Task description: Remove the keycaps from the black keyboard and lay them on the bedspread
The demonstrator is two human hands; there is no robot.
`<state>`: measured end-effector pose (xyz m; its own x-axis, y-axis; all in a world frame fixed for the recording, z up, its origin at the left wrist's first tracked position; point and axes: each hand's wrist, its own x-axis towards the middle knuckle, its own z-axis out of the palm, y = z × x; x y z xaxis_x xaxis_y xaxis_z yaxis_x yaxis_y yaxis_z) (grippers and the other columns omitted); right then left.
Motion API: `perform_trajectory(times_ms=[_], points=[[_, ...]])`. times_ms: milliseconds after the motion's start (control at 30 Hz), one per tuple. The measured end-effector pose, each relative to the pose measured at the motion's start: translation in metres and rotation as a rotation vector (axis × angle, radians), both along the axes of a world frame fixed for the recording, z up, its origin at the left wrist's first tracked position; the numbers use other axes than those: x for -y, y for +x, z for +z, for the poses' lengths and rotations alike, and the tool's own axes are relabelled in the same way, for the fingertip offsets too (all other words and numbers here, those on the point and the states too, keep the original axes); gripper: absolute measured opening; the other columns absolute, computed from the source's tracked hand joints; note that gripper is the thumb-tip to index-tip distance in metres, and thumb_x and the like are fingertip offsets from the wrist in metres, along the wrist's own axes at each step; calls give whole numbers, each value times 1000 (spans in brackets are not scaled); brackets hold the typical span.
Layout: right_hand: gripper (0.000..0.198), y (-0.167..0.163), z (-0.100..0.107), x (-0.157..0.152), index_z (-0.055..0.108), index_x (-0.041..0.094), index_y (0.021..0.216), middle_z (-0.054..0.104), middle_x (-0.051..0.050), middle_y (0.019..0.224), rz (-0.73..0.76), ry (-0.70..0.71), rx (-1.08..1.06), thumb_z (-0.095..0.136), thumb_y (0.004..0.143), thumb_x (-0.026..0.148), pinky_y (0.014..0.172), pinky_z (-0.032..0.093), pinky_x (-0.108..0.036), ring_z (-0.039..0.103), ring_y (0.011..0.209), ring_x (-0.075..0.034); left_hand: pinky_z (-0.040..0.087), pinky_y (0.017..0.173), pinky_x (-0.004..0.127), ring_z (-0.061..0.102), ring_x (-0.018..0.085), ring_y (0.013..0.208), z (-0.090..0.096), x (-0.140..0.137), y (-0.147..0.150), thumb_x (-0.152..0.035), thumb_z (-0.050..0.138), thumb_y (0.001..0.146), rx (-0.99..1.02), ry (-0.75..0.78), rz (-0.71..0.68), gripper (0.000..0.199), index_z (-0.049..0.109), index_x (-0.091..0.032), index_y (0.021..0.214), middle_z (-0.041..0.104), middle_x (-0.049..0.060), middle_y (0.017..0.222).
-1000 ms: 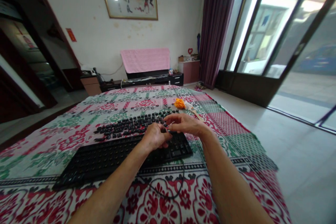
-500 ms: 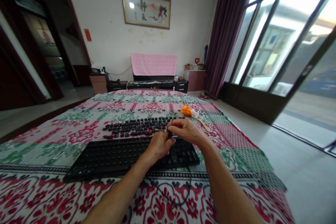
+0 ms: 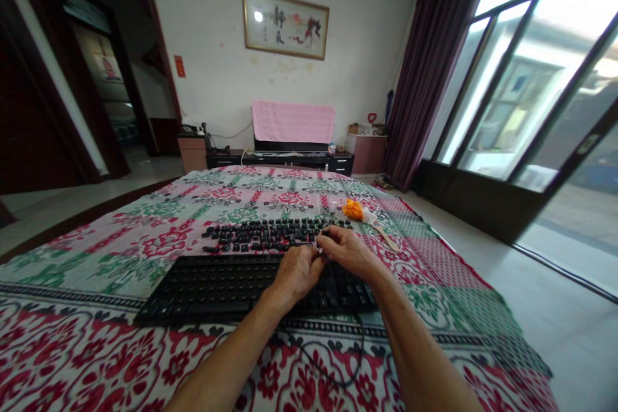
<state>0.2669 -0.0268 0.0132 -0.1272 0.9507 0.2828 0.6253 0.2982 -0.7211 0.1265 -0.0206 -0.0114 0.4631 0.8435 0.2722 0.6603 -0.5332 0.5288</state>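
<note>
A black keyboard (image 3: 212, 286) lies on the patterned bedspread in front of me, most of its keys stripped off, with caps still on toward its right end. My left hand (image 3: 297, 270) is pinched closed over the right half of the keyboard. Close against it, the fingers of my right hand (image 3: 351, 251) are also pinched. A small dark piece shows between the two sets of fingertips, too hidden to name. Just beyond the keyboard, many loose black keycaps (image 3: 270, 233) are spread in rough rows. The keyboard's cable (image 3: 355, 373) loops on the near side.
An orange tuft (image 3: 353, 209) and a brush-like tool with a pale wooden handle (image 3: 386, 238) lie right of the keycaps. The patterned bedspread (image 3: 159, 241) covers the surface. Farther off stand a low black cabinet (image 3: 290, 159) and a glass door (image 3: 502, 96) on the right.
The view has swung slightly left, so everything sits farther right. Both hands stay together over the keyboard; the dark piece between their fingers is now less visible.
</note>
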Motion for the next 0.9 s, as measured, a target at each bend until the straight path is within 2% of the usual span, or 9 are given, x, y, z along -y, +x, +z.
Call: perform_trajectory(times_ms=[67,133,200,300,400,500,700,800,900], points=[[23,-1,-2,1,59,14,75,60,0,67,19,-49,17,47,75,34,52,35,-19,50,60,-10,39,67,22,62,17,76,2,2,1,-34,40,84,-20,-2,3,31,67,-18,84,68,7,79],[23,-1,-5,0,59,14,70,60,0,64,-23,-67,48,48,73,34,51,34,-19,50,59,-10,40,69,23,61,17,78,5,3,-1,-36,41,83,-80,-1,-4,31,67,-19,87,67,8,81],[27,2,-10,-2,56,14,66,57,1,59,-118,-43,36,45,75,37,49,33,-19,48,56,-10,41,72,24,60,18,81,8,1,-6,-38,45,81,-158,35,16,29,66,-19,88,65,7,84],[31,19,-19,-7,52,15,63,51,2,53,-277,12,-52,41,76,40,47,31,-20,46,51,-10,40,80,25,57,18,89,8,-8,-23,-35,48,80,-272,123,134,26,64,-20,93,61,6,93],[31,42,-31,-12,53,14,64,52,1,54,-385,9,-144,42,74,42,48,33,-21,47,52,-12,39,83,28,55,19,91,1,-18,-41,-29,44,82,-391,149,231,25,65,-19,93,60,8,94],[34,59,-44,-14,55,13,65,55,-1,54,-533,-3,-257,43,72,45,50,37,-24,50,53,-14,40,83,29,54,20,91,-9,-24,-51,-26,44,82,-438,179,260,25,65,-18,92,60,9,93],[36,57,-61,-11,56,15,69,60,-4,64,-588,79,-455,42,72,48,53,42,-25,54,58,-16,41,80,29,55,20,91,-14,-27,-49,-28,42,82,-415,115,275,28,68,-23,93,63,7,93],[34,54,-63,-15,54,15,68,60,-5,64,-633,58,-565,42,71,46,50,43,-25,55,54,-15,41,81,27,56,20,90,-12,-28,-48,-26,44,80,-383,96,319,27,69,-24,90,65,5,91],[35,53,-64,-23,54,15,69,62,-7,65,-610,44,-522,39,72,47,50,43,-26,56,55,-16,40,81,27,57,20,89,-12,-30,-50,-23,44,79,-365,100,348,27,70,-24,86,66,5,89]])
